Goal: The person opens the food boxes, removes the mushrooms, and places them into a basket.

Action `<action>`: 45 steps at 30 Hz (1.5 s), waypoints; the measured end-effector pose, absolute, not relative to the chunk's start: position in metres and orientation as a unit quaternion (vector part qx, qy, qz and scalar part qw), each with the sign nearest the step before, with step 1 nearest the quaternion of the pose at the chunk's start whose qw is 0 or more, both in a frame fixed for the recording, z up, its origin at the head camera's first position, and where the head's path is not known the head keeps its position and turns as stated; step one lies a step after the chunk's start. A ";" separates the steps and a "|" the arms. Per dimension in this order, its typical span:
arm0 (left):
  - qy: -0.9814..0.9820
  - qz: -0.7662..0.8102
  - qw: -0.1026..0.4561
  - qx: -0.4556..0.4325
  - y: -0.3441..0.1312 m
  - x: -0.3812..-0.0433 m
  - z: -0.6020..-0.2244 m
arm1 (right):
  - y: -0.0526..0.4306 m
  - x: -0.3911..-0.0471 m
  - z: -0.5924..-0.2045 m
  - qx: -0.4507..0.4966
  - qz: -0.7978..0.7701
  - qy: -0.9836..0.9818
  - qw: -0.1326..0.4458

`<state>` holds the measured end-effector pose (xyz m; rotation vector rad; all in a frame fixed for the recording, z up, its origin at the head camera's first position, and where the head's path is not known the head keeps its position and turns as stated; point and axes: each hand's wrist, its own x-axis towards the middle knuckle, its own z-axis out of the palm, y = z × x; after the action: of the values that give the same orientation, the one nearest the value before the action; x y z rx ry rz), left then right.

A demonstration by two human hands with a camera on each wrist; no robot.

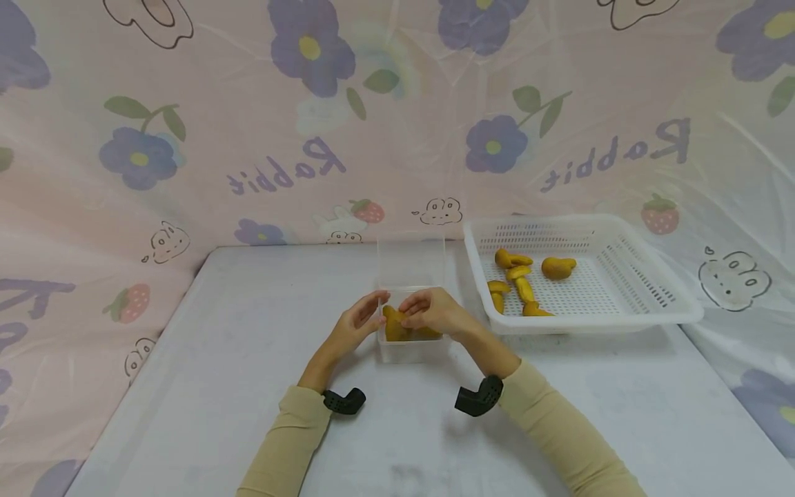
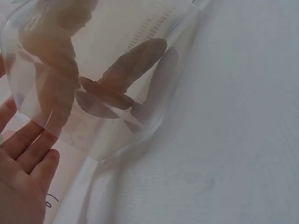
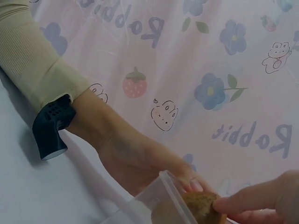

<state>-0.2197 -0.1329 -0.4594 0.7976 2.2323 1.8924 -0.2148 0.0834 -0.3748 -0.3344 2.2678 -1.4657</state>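
A clear plastic box (image 1: 410,353) stands on the table with its lid (image 1: 410,262) raised at the back. Yellow-brown mushrooms lie inside, and a long-stemmed mushroom (image 2: 133,65) shows through the wall in the left wrist view. My left hand (image 1: 354,324) is at the box's left side, its extended fingers (image 2: 28,144) against the clear wall. Over the box, my right hand (image 1: 437,314) pinches a mushroom (image 1: 395,326) near the left rim. The right wrist view shows its fingertip (image 3: 224,205) pressed on the brown mushroom (image 3: 203,207); the lower fingers are partly cut off.
To the right of the box stands a white perforated basket (image 1: 596,321) with several mushrooms, one of them a rounded mushroom (image 1: 557,268). A patterned curtain (image 1: 410,152) hangs behind the white table (image 1: 267,304). Black wrist devices (image 1: 479,397) sit at both cuffs.
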 end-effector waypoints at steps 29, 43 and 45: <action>0.740 0.618 0.041 0.263 -0.133 -0.218 -0.460 | 0.116 -0.200 -0.350 -0.148 -0.579 0.784 0.167; 0.742 0.617 0.053 0.256 -0.132 -0.218 -0.459 | 0.144 -0.194 -0.331 -0.141 -0.607 0.773 0.117; 0.744 0.616 0.055 0.253 -0.133 -0.219 -0.459 | 0.148 -0.194 -0.329 -0.145 -0.614 0.769 0.104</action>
<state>-0.2186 -0.1326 -0.4591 0.7678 2.2597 1.8695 -0.1942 0.1484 -0.3293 -0.4288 2.2685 -1.8103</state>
